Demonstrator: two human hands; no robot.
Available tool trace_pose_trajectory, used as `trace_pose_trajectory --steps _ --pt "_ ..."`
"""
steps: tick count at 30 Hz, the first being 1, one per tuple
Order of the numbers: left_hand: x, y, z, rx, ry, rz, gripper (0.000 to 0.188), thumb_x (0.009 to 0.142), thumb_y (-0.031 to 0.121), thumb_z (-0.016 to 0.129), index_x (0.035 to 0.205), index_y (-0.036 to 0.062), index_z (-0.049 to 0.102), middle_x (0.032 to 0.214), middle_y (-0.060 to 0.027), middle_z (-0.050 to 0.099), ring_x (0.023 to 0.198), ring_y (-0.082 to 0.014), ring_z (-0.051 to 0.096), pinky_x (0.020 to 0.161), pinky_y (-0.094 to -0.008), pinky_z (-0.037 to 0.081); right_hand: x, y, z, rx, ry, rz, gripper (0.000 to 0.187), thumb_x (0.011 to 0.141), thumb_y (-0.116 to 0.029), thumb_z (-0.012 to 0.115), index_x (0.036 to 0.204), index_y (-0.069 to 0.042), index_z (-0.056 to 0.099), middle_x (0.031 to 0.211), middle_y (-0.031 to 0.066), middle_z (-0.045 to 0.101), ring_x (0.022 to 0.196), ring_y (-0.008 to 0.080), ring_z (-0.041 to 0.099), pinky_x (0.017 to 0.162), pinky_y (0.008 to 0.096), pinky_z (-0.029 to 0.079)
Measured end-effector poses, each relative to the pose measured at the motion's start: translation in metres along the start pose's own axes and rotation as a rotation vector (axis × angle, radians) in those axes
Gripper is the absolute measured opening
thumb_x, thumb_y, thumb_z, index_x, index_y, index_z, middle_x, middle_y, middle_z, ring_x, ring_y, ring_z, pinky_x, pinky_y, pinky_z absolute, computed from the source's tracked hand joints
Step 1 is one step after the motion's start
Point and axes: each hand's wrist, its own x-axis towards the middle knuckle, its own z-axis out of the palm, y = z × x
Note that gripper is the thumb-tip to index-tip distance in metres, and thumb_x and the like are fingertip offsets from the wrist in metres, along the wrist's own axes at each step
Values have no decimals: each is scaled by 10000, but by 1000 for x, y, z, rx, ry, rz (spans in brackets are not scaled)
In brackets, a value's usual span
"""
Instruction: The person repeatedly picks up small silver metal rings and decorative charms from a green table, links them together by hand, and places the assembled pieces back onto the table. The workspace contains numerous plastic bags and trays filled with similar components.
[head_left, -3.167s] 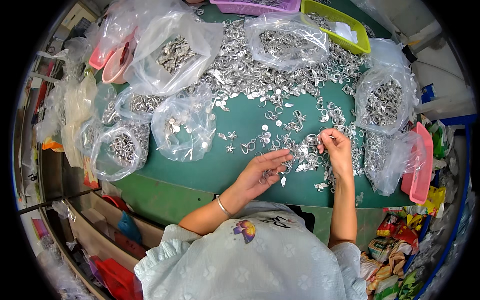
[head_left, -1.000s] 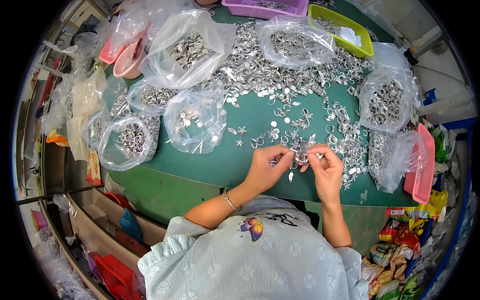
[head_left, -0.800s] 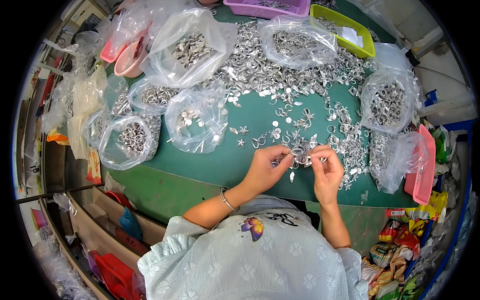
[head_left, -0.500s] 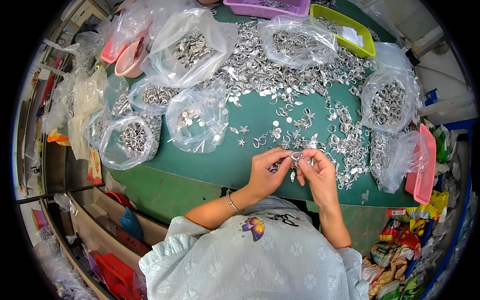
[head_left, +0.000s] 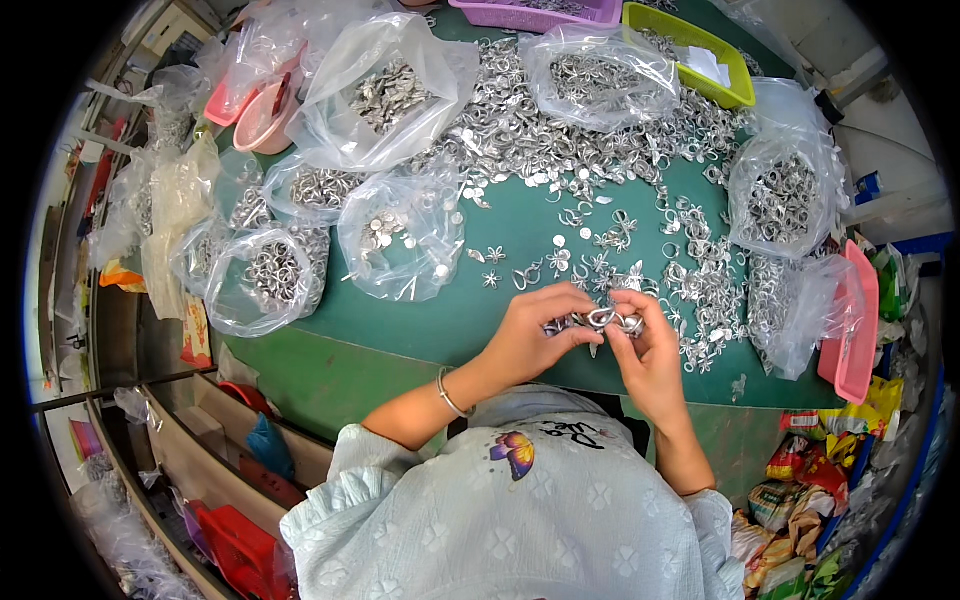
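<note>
Over the near part of the green table, my left hand (head_left: 532, 338) is closed on several silver metal rings (head_left: 601, 318), which show between its thumb and fingers. My right hand (head_left: 652, 362) pinches the other end of the same cluster, its thumb below and fingers above. The hands face each other, and the fingers hide part of the rings. Just beyond them lie loose flower-shaped silver pieces (head_left: 559, 262). To their right spreads a strip of silver rings (head_left: 712, 290).
A large heap of silver pieces (head_left: 560, 150) covers the far table. Clear bags of metal parts (head_left: 265, 275) stand at left, with another bag (head_left: 785, 200) at right. A pink tray (head_left: 852, 330) sits at the right edge; a yellow-green basket (head_left: 735, 95) and purple basket (head_left: 480, 15) are at the back.
More of the ring cluster now shows between my hands. My left fingers have stretched over it, and my right hand has shifted slightly right. The whole view has moved a little.
</note>
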Motion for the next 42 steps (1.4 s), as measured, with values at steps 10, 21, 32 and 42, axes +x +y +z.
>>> trace_pose_trajectory --steps 10,21,32,42 --pt "6 6 -11 -64 -111 -32 195 652 -11 687 835 -25 624 801 -76 590 680 -154 556 603 -246 442 -5 2 -8 -172 -135 79 159 818 41 508 975 16 500 863 57 559 601 45 493 441 160 359" --pt "-9 9 8 -156 146 -120 88 694 33 682 765 -15 659 720 -61 580 640 -113 522 549 -223 398 -5 3 -10 -104 -185 29 106 791 7 567 893 20 540 729 48 591 557 63 502 454 184 399" --pt "-14 8 22 -124 327 -139 88 758 62 642 774 -22 659 631 -13 509 530 -61 439 446 -184 299 -5 -7 -1 -512 -53 -234 163 735 9 621 855 12 511 698 132 530 519 230 512 458 312 399" --pt "-14 5 23 -899 303 -641 157 841 131 571 835 -25 587 630 37 437 489 -31 325 405 -179 219 2 0 -5 -586 -89 -300 178 737 -2 621 861 15 494 697 143 513 543 276 514 472 339 398"
